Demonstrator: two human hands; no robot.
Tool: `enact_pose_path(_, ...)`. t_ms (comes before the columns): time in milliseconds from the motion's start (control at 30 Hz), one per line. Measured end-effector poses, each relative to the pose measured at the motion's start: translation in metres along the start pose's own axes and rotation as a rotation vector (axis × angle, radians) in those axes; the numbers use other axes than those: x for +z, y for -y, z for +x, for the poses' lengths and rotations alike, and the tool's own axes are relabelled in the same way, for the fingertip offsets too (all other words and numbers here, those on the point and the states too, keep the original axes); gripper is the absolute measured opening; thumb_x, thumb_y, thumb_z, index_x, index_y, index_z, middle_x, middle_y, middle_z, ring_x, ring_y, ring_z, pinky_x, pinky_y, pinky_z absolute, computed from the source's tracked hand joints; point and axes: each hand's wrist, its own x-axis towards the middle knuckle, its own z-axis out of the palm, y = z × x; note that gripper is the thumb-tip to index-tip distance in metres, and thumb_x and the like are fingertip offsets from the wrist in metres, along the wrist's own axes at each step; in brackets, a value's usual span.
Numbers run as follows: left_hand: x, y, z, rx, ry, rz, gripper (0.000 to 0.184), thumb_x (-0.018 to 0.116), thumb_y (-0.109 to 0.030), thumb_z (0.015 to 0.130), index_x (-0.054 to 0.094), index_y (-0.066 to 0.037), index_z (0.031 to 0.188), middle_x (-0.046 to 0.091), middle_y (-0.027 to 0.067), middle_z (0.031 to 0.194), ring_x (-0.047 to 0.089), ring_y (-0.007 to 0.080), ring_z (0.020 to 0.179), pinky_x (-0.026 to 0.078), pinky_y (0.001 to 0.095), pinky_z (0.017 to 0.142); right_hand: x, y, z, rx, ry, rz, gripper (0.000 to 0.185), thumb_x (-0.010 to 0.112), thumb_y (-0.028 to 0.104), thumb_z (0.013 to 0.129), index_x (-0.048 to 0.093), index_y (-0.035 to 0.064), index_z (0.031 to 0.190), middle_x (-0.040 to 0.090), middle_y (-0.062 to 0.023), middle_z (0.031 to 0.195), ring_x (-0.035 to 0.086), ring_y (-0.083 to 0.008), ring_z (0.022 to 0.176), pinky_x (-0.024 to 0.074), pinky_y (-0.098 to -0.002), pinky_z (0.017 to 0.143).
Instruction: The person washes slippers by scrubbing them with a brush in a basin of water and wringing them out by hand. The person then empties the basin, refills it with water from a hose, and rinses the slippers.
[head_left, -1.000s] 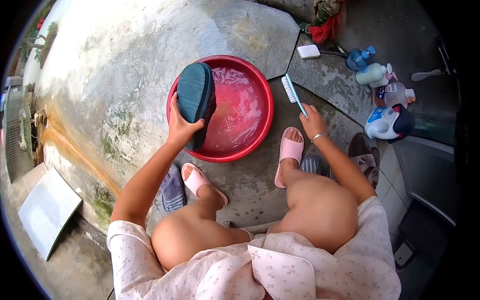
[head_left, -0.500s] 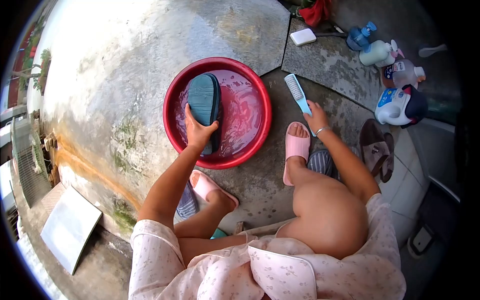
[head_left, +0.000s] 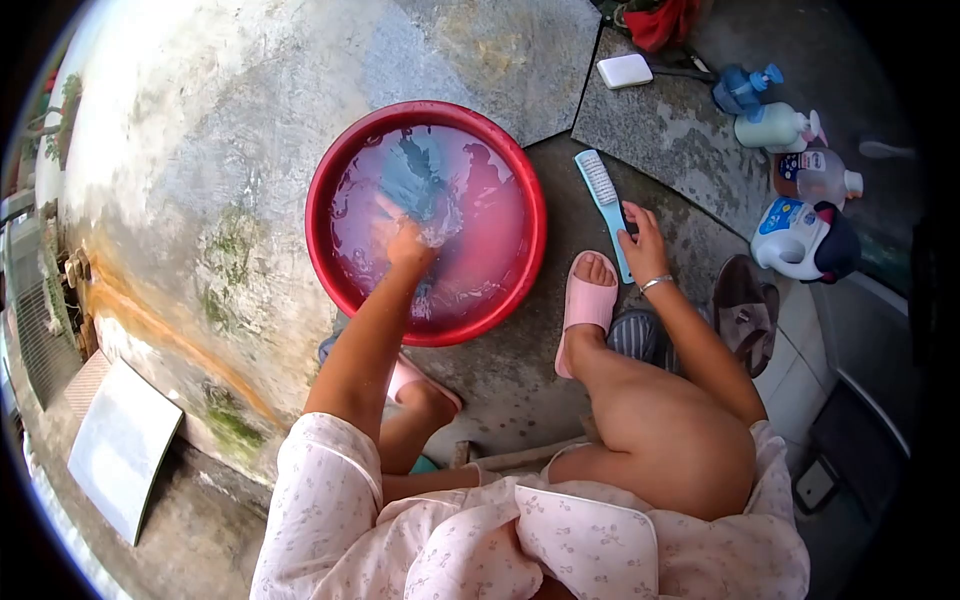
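Two bare hands are at work, one in the red basin (head_left: 533, 225) and one to its right. Inside the basin, the left hand (head_left: 405, 240) is under cloudy water at the dark green slipper (head_left: 412, 175), which is submerged; ripples and glare hide the fingers, so whether they grip it I cannot tell. Right of the basin, the right hand (head_left: 646, 245) has its fingers loosely parted at the handle of the light blue brush (head_left: 605, 198), bristles facing up; contact is unclear. Beyond the brush, up and right of the basin, sits a white soap bar (head_left: 624, 71). Farther right of the basin stands a blue pump bottle (head_left: 740, 90).
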Motion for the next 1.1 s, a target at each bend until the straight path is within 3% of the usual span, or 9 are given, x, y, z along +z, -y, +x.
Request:
enact_pose_path(100, -0.017, -0.026, -0.012, -0.094, -0.168, 0.139, 0.130, 0.079, -0.046, 0.064, -0.012, -0.002, 0.146, 0.046, 0.0294, 0.132, 0.048, 0.0423, 0.121, 0.040, 0.0424, 0.100, 0.001, 0.006, 0.004, 0.022, 0.004, 0.079, 0.043, 0.057, 0.002, 0.080, 0.054, 0.0068, 0.123, 0.057, -0.0115, 0.114, 0.058, -0.0263, 0.106, 0.0473, -0.0352, 0.087)
enact_pose_path(233, -0.021, -0.025, -0.002, -0.101, -0.144, 0.150, 0.131, 0.083, -0.042, 0.060, -0.006, -0.001, 0.148, 0.037, 0.0296, 0.139, 0.044, 0.0385, 0.126, 0.039, 0.0406, 0.102, 0.002, 0.037, 0.005, -0.070, -0.022, 0.117, 0.042, 0.057, 0.001, 0.081, 0.054, 0.0077, 0.122, 0.058, -0.0106, 0.113, 0.058, -0.0243, 0.105, 0.0478, -0.0340, 0.084)
enact_pose_path(333, -0.041, -0.021, -0.012, -0.099, -0.021, -0.140, 0.129, 0.085, -0.034, 0.056, 0.000, 0.001, 0.147, 0.032, 0.0296, 0.142, 0.036, 0.0386, 0.132, 0.034, 0.0397, 0.107, 0.009, 0.061, 0.003, -0.159, -0.033, 0.244, 0.041, 0.057, 0.002, 0.082, 0.055, 0.0090, 0.122, 0.058, -0.0085, 0.115, 0.058, -0.0215, 0.104, 0.0473, -0.0325, 0.083)
enact_pose_path(400, -0.049, -0.006, -0.014, 0.112, -0.016, -0.373, 0.125, 0.083, -0.025, 0.054, 0.004, 0.004, 0.146, 0.030, 0.0284, 0.143, 0.035, 0.0382, 0.132, 0.033, 0.0386, 0.107, 0.014, 0.082, -0.002, -0.157, -0.022, 0.302, 0.040, 0.057, 0.002, 0.082, 0.055, 0.0091, 0.122, 0.058, -0.0084, 0.114, 0.058, -0.0211, 0.104, 0.0473, -0.0326, 0.083)
enact_pose_path(533, -0.072, 0.000, -0.032, 0.324, -0.228, -0.541, 0.111, 0.077, -0.019, 0.057, 0.012, 0.003, 0.144, 0.037, 0.0243, 0.135, 0.048, 0.0351, 0.119, 0.040, 0.0374, 0.101, 0.022, 0.107, -0.012, -0.232, 0.025, 0.395, 0.036, 0.057, 0.002, 0.083, 0.057, 0.0076, 0.119, 0.059, -0.0079, 0.111, 0.059, -0.0202, 0.100, 0.0482, -0.0314, 0.081)
enact_pose_path(633, -0.128, -0.023, -0.080, 0.284, -0.150, -0.731, 0.107, 0.075, -0.018, 0.058, 0.013, -0.001, 0.144, 0.038, 0.0245, 0.134, 0.048, 0.0340, 0.118, 0.041, 0.0368, 0.098, 0.015, 0.131, -0.016, -0.267, 0.052, 0.445, 0.034, 0.058, 0.004, 0.083, 0.057, 0.0067, 0.117, 0.059, -0.0084, 0.108, 0.059, -0.0195, 0.098, 0.0488, -0.0303, 0.080)
enact_pose_path(700, -0.145, -0.014, -0.084, 0.352, -0.235, -0.671, 0.104, 0.073, -0.019, 0.060, 0.013, -0.005, 0.143, 0.044, 0.0237, 0.128, 0.050, 0.0326, 0.114, 0.043, 0.0365, 0.095, 0.005, 0.150, -0.018, -0.297, 0.073, 0.464, 0.032, 0.059, 0.005, 0.084, 0.058, 0.0063, 0.116, 0.059, -0.0088, 0.106, 0.059, -0.0191, 0.096, 0.0490, -0.0297, 0.080)
enact_pose_path(1033, -0.225, -0.012, -0.170, 0.529, -0.440, -0.726, 0.104, 0.071, -0.021, 0.059, 0.013, -0.013, 0.145, 0.047, 0.0244, 0.126, 0.052, 0.0349, 0.112, 0.043, 0.0388, 0.094, -0.072, 0.249, -0.051, -0.566, 0.207, 0.265, 0.029, 0.063, 0.013, 0.084, 0.060, 0.0029, 0.111, 0.063, -0.0137, 0.101, 0.063, -0.0230, 0.091, 0.0498, -0.0323, 0.083)
enact_pose_path(1100, -0.233, -0.012, -0.186, 0.534, -0.381, -0.788, 0.102, 0.072, -0.018, 0.061, 0.013, -0.009, 0.145, 0.040, 0.0192, 0.131, 0.044, 0.0283, 0.118, 0.038, 0.0344, 0.099, -0.082, 0.261, -0.052, -0.618, 0.217, 0.238, 0.029, 0.064, 0.014, 0.083, 0.061, 0.0023, 0.110, 0.063, -0.0135, 0.101, 0.063, -0.0230, 0.091, 0.0498, -0.0325, 0.083)
